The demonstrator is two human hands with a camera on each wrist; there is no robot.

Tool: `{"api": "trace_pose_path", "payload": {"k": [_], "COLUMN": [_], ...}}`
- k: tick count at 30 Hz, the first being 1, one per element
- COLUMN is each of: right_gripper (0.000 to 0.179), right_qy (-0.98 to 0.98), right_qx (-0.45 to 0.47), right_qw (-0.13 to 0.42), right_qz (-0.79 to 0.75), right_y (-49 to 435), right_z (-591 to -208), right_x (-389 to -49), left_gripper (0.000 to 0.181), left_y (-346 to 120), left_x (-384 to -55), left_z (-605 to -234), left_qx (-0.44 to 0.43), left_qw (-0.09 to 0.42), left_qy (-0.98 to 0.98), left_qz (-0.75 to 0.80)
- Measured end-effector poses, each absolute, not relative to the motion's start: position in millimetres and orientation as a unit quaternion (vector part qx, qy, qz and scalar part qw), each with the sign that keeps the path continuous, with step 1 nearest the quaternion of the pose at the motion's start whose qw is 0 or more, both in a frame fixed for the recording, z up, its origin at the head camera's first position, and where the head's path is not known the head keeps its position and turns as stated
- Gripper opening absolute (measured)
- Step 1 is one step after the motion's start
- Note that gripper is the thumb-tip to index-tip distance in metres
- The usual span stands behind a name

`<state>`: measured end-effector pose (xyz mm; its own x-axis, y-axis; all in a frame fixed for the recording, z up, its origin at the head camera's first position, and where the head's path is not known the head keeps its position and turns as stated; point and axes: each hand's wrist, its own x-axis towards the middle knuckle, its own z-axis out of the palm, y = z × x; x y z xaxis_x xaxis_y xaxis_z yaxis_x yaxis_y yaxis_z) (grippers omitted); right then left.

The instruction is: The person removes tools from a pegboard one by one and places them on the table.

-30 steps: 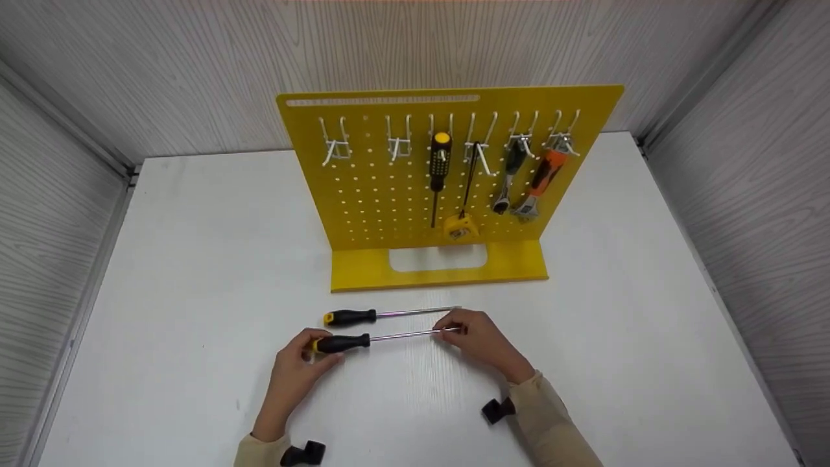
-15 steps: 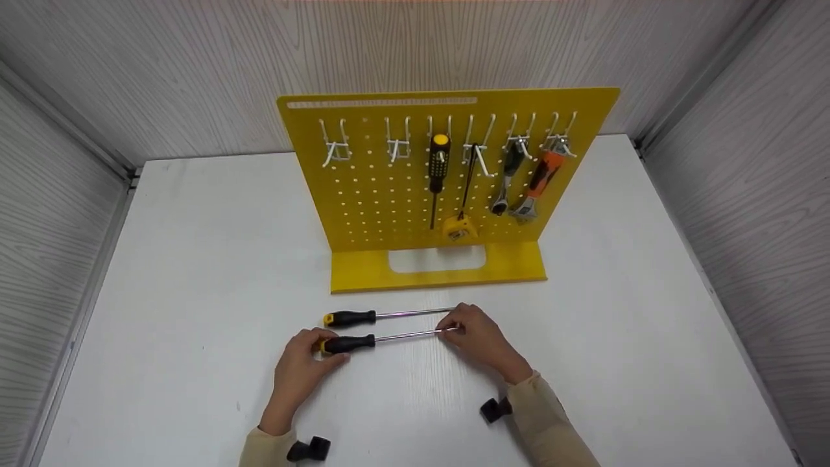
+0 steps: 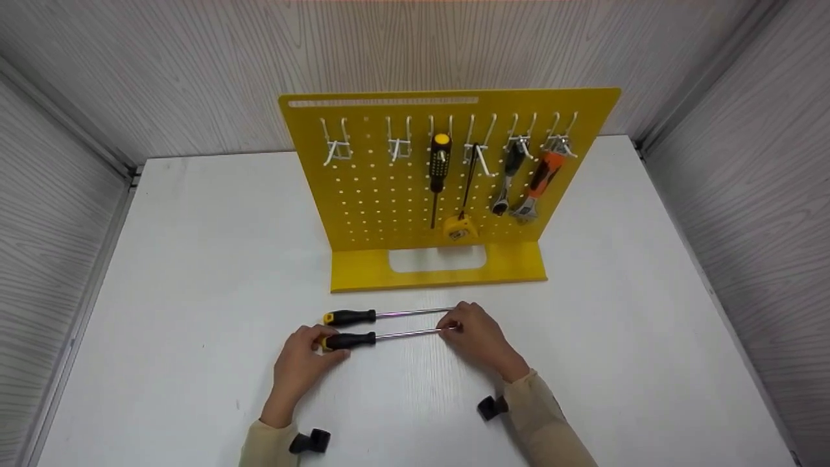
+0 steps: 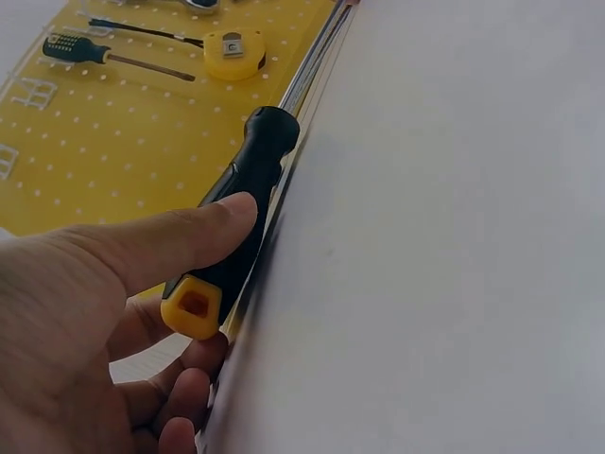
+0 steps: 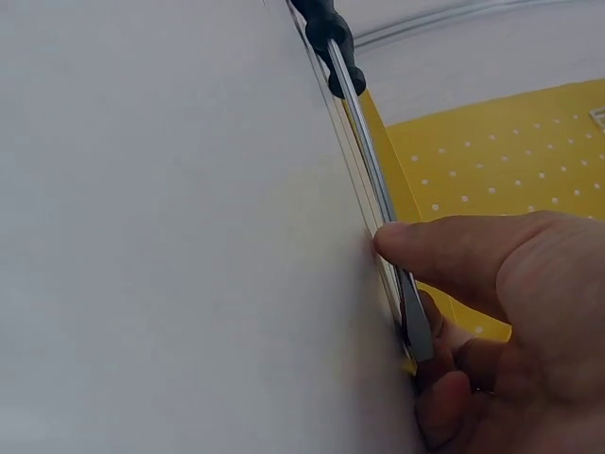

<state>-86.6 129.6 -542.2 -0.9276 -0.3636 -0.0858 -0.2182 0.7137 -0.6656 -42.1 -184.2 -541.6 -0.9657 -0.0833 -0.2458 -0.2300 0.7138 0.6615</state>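
Note:
Two screwdrivers with black handles and yellow ends lie side by side before the pegboard, handles to the left. My left hand (image 3: 298,366) grips the nearer screwdriver (image 3: 355,340) by its handle. In the left wrist view the thumb lies along that handle (image 4: 263,156), with fingers below its yellow butt. My right hand (image 3: 481,340) pinches the same tool's shaft near its flat blade (image 5: 416,331), as the right wrist view shows. Just beyond, the farther screwdriver (image 3: 353,316) runs almost parallel, its tip hidden behind the right hand's fingers.
Behind the screwdrivers stands a yellow pegboard (image 3: 389,214) with white hooks. On it hang another screwdriver (image 3: 439,162), a tape measure (image 3: 460,227), a dark-handled wrench (image 3: 509,175) and an orange-handled adjustable wrench (image 3: 545,175). Two left hooks (image 3: 336,150) carry nothing. Wood-grain walls enclose the white table (image 3: 207,259).
Both hands have shifted the nearer screwdriver slightly right, then a little toward the farther one. The farther screwdriver and the hung tools have stayed in place.

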Motion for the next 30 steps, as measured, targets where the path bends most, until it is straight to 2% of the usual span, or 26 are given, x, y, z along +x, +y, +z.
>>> {"api": "trace_pose_path", "payload": {"k": [5,15,30], "right_gripper": [0.007,0.009,0.01], "right_qy": [0.921,0.912,0.922], "right_qx": [-0.153,-0.156,-0.15], "right_qw": [0.107,0.114,0.104], "right_qz": [-0.343,-0.362,-0.342], "right_y": [129,144,144], "right_z": [-542,-542,-544], "right_x": [-88,-90,-88], "left_gripper": [0.035,0.045,0.037], "left_y": [-185,-193,-193], "left_x": [-43,-42,-38], "left_z": [-541,-544,-545], "left_qx": [-0.085,-0.087,-0.077], "left_qw": [0.097,0.099,0.083], "left_qy": [0.919,0.913,0.911], "left_qz": [0.372,0.385,0.396]}}
